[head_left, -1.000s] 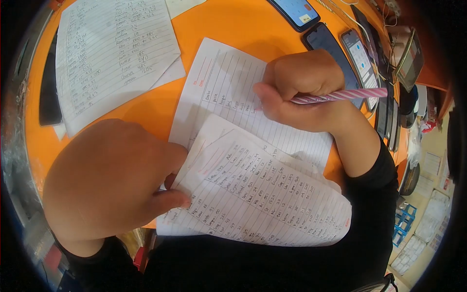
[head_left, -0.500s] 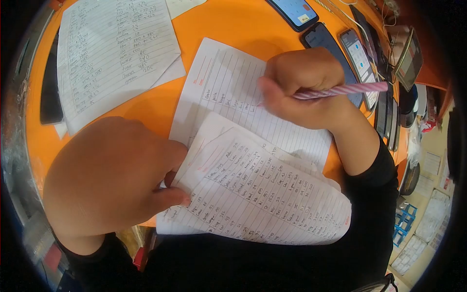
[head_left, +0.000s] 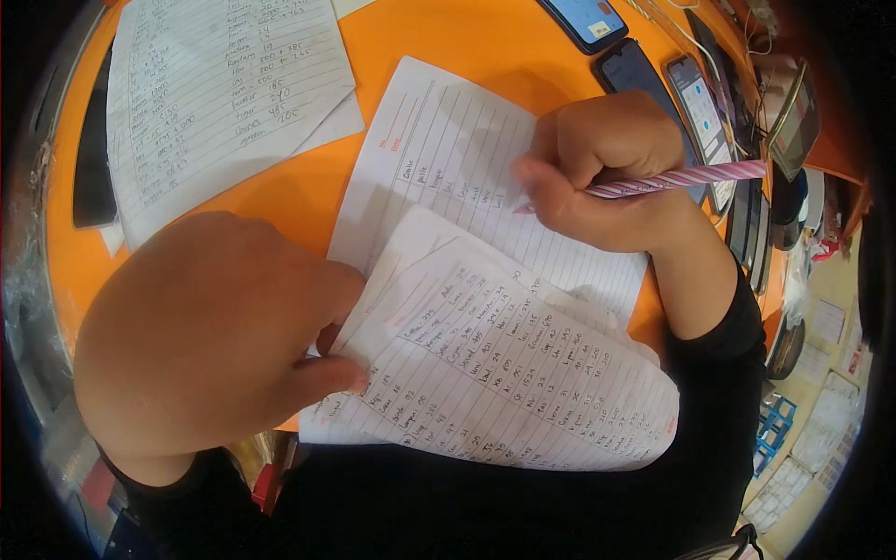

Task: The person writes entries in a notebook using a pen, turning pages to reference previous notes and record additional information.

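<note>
My right hand (head_left: 607, 173) is closed round a pink-and-white striped pen (head_left: 700, 175). The pen's tip rests at or just over a lined notebook page (head_left: 579, 219), beside a short column of handwritten words. My left hand (head_left: 219, 327) pinches the left edge of a folded-over lined sheet (head_left: 532, 373) between thumb and fingers. That sheet is covered in handwritten names and numbers, and it overlaps the lower part of the page under the pen.
Another handwritten sheet (head_left: 224, 112) lies at upper left on the orange table (head_left: 373, 37), partly over a dark phone-like device (head_left: 93, 159). Several phones, including a lit one (head_left: 705, 121), and cables lie at upper right. A blue rack (head_left: 775, 434) stands beyond the right edge.
The whole view has shifted slightly, moving the table items a little to the right. My right hand and the pen have moved only slightly over the page. My left hand keeps its grip.
</note>
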Demonstrator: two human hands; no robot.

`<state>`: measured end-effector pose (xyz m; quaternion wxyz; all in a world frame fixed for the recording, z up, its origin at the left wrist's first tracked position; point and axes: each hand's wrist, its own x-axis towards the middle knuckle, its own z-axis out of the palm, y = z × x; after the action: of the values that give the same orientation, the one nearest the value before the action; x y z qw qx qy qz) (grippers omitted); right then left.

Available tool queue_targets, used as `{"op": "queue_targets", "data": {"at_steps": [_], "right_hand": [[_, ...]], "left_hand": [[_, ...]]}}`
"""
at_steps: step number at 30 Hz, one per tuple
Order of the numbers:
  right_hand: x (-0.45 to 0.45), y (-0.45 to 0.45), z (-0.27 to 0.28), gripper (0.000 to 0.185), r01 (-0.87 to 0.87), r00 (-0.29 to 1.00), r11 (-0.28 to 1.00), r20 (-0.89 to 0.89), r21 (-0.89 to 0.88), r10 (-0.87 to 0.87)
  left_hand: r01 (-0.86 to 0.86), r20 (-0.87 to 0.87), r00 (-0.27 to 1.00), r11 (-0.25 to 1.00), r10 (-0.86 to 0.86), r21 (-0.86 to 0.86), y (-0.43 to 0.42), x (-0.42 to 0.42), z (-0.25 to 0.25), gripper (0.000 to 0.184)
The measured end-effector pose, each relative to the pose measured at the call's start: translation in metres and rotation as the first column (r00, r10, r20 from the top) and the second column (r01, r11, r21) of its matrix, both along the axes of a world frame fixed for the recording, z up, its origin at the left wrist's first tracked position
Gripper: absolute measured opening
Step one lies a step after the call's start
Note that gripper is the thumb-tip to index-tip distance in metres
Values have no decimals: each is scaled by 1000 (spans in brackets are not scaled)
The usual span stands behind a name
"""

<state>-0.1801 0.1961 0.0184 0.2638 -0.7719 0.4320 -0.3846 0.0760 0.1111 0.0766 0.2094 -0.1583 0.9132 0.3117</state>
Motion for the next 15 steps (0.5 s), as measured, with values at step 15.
{"op": "queue_targets", "data": {"at_steps": [15], "right_hand": [[-5, -3, 4, 36, -63, 994, 998, -84, 12, 64]], "left_hand": [[14, 40, 999, 1000, -15, 17, -1, -3, 3, 31]]}}
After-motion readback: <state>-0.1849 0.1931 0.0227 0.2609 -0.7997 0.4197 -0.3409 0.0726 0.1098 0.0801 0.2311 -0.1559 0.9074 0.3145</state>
